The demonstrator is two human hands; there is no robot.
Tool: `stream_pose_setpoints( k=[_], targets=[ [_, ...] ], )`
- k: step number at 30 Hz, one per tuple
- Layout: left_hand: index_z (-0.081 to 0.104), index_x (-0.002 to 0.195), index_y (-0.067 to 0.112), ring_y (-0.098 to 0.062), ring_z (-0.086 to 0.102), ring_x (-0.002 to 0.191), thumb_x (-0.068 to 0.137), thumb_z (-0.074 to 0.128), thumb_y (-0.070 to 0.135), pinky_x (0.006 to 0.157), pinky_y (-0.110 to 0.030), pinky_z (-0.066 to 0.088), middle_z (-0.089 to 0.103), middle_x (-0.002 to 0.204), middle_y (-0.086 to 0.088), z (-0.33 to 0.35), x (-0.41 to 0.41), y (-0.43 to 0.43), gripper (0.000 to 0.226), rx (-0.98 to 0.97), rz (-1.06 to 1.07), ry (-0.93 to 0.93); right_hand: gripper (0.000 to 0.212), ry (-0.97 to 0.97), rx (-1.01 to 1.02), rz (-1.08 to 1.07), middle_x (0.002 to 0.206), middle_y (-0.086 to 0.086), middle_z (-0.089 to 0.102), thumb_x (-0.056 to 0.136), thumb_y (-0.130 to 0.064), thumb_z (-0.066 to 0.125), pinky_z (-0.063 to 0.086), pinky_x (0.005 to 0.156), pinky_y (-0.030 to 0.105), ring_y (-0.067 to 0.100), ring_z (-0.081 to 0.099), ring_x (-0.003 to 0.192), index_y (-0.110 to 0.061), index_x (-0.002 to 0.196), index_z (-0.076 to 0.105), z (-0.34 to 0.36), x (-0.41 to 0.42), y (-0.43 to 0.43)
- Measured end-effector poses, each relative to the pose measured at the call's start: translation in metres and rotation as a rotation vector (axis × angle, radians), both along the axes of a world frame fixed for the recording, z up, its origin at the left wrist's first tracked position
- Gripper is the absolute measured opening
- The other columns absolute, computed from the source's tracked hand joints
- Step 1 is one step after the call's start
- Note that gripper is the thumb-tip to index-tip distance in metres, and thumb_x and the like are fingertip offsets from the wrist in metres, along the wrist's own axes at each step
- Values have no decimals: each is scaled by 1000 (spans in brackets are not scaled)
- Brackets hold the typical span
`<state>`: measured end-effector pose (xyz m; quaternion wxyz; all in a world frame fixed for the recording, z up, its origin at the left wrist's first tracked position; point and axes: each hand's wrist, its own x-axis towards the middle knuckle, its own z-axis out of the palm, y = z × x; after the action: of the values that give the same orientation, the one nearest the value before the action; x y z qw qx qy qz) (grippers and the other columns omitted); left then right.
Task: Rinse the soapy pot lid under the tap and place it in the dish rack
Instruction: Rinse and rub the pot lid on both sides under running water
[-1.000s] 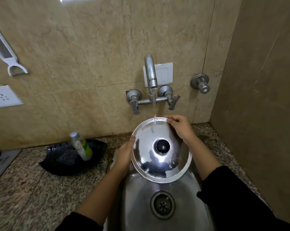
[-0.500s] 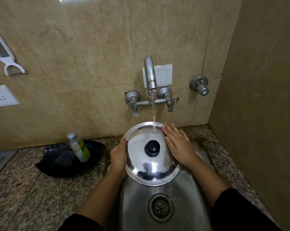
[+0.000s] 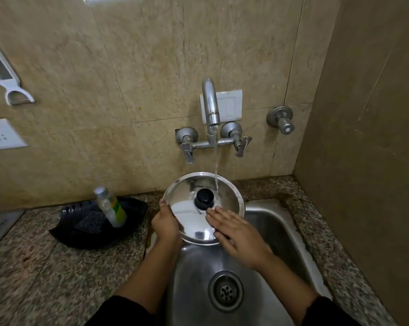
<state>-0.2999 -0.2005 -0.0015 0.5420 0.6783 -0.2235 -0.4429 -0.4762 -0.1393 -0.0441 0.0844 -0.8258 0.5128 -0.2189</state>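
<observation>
A round steel pot lid point(image 3: 189, 203) with a black knob point(image 3: 204, 198) is held tilted over the sink point(image 3: 194, 278). The tap point(image 3: 210, 104) runs, and its thin stream lands on the lid's upper right, beside the knob. My left hand point(image 3: 166, 223) grips the lid's left rim. My right hand point(image 3: 236, 234) lies flat with fingers spread on the lid's lower right face, just under the knob. No dish rack is in view.
A black tray point(image 3: 97, 231) with a scrub pad and a leaning soap bottle point(image 3: 109, 205) sits on the granite counter point(image 3: 46, 267) left of the sink. A side wall stands close on the right. A wall valve point(image 3: 281, 120) sticks out right of the tap.
My right hand left the lid's top rim and slid flat down its face to the lower right. The lid shifted left and tilted under the stream.
</observation>
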Motion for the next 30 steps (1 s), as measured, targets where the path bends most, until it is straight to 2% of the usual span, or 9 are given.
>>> stream_pose_setpoints(
  k=[6,9,12,17,21,23,25,28,30],
  targets=[
    [59,88,6,-27,58,80,99,44,39,77,-32,45,63,88,-14,6,2,3,37,-38,36,-18,62,-98,87,-279,156,-15,8,94,-55,17,8,121,30,4,6,147,-30,150,15,-5,-24,-16],
    [61,97,2,-24,55,69,99,43,38,72,-31,41,60,79,-10,7,-10,4,41,-1,47,9,57,-78,136,-408,161,-5,9,100,-45,20,1,120,31,10,3,149,-21,152,13,-2,-24,-28],
    [63,106,-6,-31,59,82,99,42,41,73,-34,45,61,88,-16,9,-24,-2,52,18,30,10,56,-120,149,-450,161,0,15,101,-41,25,0,120,31,13,5,149,-17,151,17,10,-22,-34],
    [61,79,2,-27,57,65,99,42,41,57,-31,45,61,76,-17,14,-39,-13,48,-22,-74,-3,64,-183,68,-511,158,1,26,95,-49,21,5,119,30,12,13,148,-17,149,27,10,-34,-30],
    [62,84,-1,-30,59,63,98,42,44,61,-35,51,61,73,-17,14,-39,-19,51,15,-99,-22,68,-220,5,-373,159,-6,19,92,-61,23,6,121,35,8,11,147,-26,150,23,14,-29,-19],
    [64,96,-3,-35,64,78,96,43,48,78,-42,56,65,85,-22,10,-33,-21,55,80,-100,-10,72,-114,-16,-196,158,-11,12,88,-69,27,0,120,34,5,6,146,-33,150,19,18,-24,-11],
    [62,100,-2,-34,62,76,97,43,46,77,-42,54,62,80,-20,7,-22,-20,52,125,-120,7,72,27,-64,-50,158,-11,14,86,-68,37,1,119,34,6,8,146,-36,149,23,16,-24,-8],
    [60,113,-3,-35,61,86,98,45,41,84,-42,53,62,91,-20,3,-6,-17,49,159,-157,2,65,112,-140,80,154,-9,34,83,-35,56,24,116,36,11,29,143,-32,145,36,4,-30,-10],
    [59,114,-2,-33,62,83,99,43,38,75,-39,54,64,95,-19,1,2,-12,46,173,-222,139,63,78,-246,121,143,-6,51,75,-18,62,40,106,35,13,47,132,-27,136,50,-1,-28,-10]
  ],
)
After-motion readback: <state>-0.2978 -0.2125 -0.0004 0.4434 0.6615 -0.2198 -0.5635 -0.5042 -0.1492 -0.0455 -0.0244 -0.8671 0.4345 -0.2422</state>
